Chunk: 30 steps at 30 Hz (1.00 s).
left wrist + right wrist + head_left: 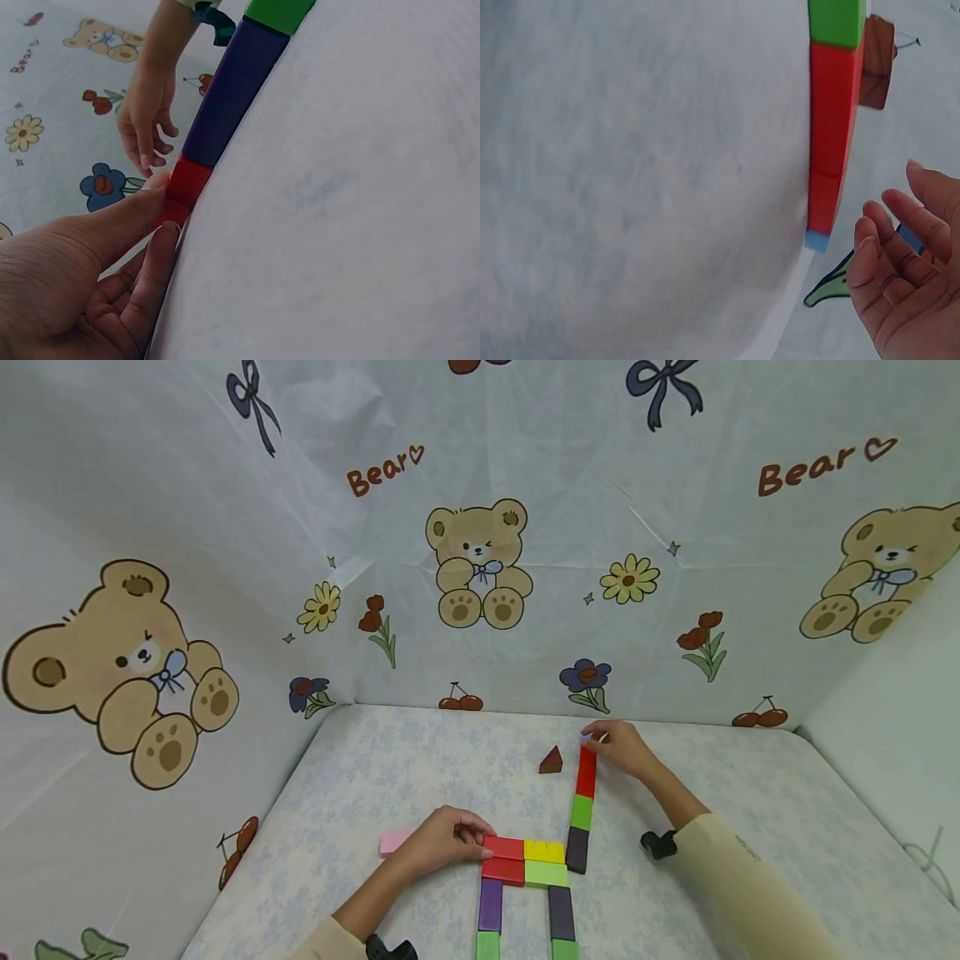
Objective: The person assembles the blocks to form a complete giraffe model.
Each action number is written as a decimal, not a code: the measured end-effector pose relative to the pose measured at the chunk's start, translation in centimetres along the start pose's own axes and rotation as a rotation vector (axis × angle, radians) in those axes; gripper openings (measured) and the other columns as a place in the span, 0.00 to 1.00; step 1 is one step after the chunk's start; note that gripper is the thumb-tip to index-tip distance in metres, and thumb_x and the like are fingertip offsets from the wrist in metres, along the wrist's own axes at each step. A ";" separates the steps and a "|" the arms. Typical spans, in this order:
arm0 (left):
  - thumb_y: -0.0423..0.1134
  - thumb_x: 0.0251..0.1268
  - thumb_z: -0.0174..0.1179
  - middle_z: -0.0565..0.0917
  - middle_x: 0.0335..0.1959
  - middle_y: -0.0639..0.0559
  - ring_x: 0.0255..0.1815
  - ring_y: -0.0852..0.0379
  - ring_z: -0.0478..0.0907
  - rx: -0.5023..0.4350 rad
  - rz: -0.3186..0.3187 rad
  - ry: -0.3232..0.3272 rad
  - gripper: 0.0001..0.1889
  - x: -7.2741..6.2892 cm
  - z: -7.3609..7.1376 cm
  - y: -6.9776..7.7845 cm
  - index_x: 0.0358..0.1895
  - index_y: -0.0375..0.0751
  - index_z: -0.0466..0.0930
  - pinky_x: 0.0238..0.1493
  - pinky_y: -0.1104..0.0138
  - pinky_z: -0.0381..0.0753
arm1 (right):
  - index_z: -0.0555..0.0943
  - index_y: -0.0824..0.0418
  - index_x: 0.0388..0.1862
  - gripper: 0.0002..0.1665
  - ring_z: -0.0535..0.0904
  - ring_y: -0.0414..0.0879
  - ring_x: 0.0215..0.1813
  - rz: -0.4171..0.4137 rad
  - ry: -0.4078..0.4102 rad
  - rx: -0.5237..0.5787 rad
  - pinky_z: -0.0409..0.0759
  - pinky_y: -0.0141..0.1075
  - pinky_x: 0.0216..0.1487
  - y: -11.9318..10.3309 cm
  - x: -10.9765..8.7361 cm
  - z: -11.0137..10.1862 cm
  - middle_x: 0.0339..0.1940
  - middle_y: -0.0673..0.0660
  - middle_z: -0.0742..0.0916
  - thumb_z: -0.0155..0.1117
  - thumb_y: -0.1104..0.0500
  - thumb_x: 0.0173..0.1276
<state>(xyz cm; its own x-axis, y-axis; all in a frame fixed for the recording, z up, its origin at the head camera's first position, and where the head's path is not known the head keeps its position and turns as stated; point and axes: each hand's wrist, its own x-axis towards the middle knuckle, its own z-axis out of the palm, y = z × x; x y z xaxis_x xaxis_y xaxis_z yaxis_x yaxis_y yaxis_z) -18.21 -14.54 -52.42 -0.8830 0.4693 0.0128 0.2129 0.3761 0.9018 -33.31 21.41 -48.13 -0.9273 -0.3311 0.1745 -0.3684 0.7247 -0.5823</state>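
Note:
My left hand (pixel 442 842) pinches the left end of a red block (pixel 504 847) between thumb and finger. A second red block (pixel 502 871) lies against its near side. To their right are a yellow block (pixel 543 852) and a light green block (pixel 546 873). My right hand (pixel 617 746) hovers by the far end of a slanting row, close to a light blue block (pixel 817 240). In the right wrist view its fingers are loosely bent and stand apart from that block. The row continues with red (pixel 587 771), green (pixel 581 812) and dark (pixel 577 850) blocks.
Below the middle blocks run two columns: a purple block (pixel 491 906) above a green one, and a dark block (pixel 561 912) above another green one. A brown triangular block (pixel 551 760) lies left of the slanting row. A pink block (pixel 393 843) is partly behind the left hand.

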 end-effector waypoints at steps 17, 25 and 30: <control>0.39 0.56 0.77 0.85 0.29 0.57 0.29 0.61 0.78 -0.007 -0.009 -0.002 0.11 0.0 0.0 0.0 0.43 0.51 0.91 0.31 0.71 0.78 | 0.89 0.61 0.48 0.24 0.75 0.45 0.29 0.044 -0.035 -0.224 0.76 0.36 0.27 -5.6 -0.9 3.3 0.30 0.52 0.86 0.74 0.44 0.65; 0.38 0.56 0.77 0.85 0.29 0.56 0.28 0.61 0.78 -0.024 0.005 -0.007 0.11 0.1 -0.1 0.0 0.43 0.50 0.91 0.31 0.71 0.78 | 0.89 0.60 0.49 0.21 0.73 0.44 0.27 -0.025 -0.044 -0.232 0.72 0.35 0.23 -6.4 -0.5 3.7 0.28 0.51 0.84 0.74 0.46 0.65; 0.38 0.56 0.77 0.85 0.29 0.56 0.28 0.62 0.78 -0.028 0.005 -0.004 0.10 0.1 -0.1 -0.1 0.43 0.50 0.91 0.31 0.71 0.78 | 0.87 0.62 0.54 0.21 0.74 0.45 0.30 -0.084 -0.102 -0.173 0.73 0.35 0.26 -7.1 -0.6 3.8 0.32 0.52 0.86 0.74 0.53 0.66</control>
<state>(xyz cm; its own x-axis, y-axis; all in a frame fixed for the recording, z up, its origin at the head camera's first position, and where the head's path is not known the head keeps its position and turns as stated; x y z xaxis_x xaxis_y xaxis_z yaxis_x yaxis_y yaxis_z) -18.30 -14.59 -52.47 -0.8802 0.4744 0.0160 0.2058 0.3510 0.9135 -29.91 14.19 -47.09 -0.8844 -0.4483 0.1303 -0.4585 0.7816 -0.4229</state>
